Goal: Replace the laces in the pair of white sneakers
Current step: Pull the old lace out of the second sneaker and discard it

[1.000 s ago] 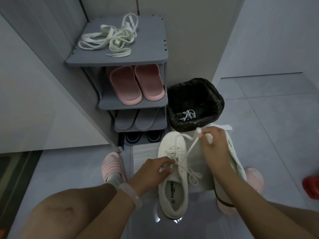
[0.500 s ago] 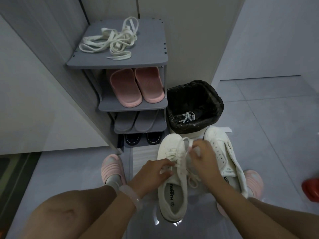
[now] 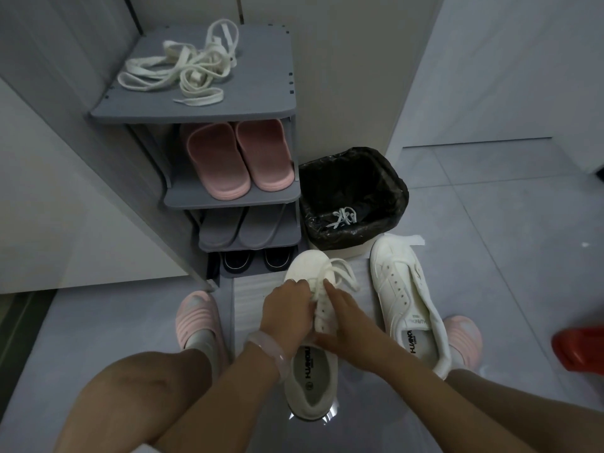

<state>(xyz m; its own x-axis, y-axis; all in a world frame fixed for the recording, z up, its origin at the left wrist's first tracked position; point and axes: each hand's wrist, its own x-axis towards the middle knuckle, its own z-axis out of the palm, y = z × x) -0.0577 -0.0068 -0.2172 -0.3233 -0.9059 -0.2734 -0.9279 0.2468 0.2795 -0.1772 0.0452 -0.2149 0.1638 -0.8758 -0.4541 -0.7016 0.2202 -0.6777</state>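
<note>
Grey shoe rack (image 3: 261, 107) stands against wall; pink slippers (image 3: 238, 158) on second shelf, grey slippers (image 3: 242, 228) on third, dark shoes (image 3: 258, 259) at bottom. Bin with black liner (image 3: 385, 178) sits on floor just right of rack. Red object (image 3: 580, 349) at right frame edge, partly cut off.

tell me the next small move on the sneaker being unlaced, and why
Probably pull the lace out of the next eyelets toward the toe. Both hands work on the left sneaker: the left hand pinches lace by the eyelets, the right hand rests on the tongue area, loose loops lie near the toe, and the lower eyelets already look bare.
</note>
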